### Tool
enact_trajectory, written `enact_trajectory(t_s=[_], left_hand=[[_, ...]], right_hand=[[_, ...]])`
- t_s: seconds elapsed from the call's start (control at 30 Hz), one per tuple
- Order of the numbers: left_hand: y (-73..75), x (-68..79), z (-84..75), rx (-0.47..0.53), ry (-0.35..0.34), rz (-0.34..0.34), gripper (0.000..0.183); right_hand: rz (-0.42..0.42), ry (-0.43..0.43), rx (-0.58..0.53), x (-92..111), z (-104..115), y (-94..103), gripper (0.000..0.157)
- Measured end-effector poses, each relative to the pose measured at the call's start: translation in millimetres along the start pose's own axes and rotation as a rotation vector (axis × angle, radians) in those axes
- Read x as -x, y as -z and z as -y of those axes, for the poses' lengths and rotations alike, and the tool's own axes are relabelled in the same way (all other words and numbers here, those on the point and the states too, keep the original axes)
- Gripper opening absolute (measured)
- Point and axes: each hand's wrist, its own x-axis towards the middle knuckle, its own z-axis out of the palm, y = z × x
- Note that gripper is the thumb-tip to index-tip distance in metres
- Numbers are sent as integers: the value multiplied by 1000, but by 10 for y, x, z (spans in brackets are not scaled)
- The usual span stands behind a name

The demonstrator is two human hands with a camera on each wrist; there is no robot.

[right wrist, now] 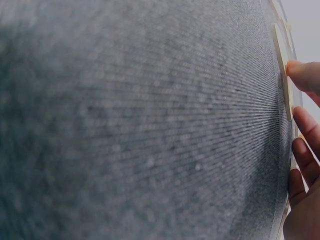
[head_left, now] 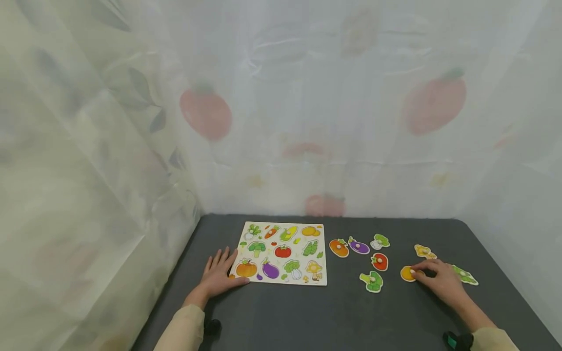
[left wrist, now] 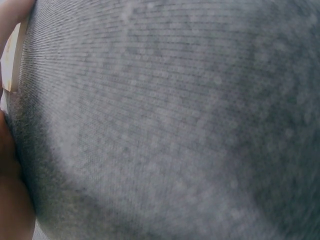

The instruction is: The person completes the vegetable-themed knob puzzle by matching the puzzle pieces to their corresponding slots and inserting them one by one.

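A white puzzle board printed with vegetables lies on the dark table, left of its middle. My left hand rests at the board's lower left corner, fingers spread along its left side and thumb on its near edge. On the right, my right hand pinches a round yellow-orange puzzle piece between thumb and forefinger; part of the piece is hidden by the fingers. From the side, in the right wrist view, the thin piece shows at the fingertips, close to the table.
Between board and right hand lie pumpkin, eggplant, bok choy, tomato and broccoli pieces. A mushroom piece and a green pea-pod piece lie near the right hand. Printed curtains enclose the table.
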Motion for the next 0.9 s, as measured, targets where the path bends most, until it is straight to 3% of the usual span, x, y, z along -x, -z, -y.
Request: enact_trajectory(t_s=[0.17,0.67,0.9], left_hand=[[43,11,-34,-19,13,25,117],[-116,-44,117,24,-35,-47,121],[-43,-9,32,26,-30,-31,119]], right_hand=[[-8,18,7,-1,-2,5,18],[21,10,-2,-18,-29,11,22],[27,4,-7,-15,-22,10,23]])
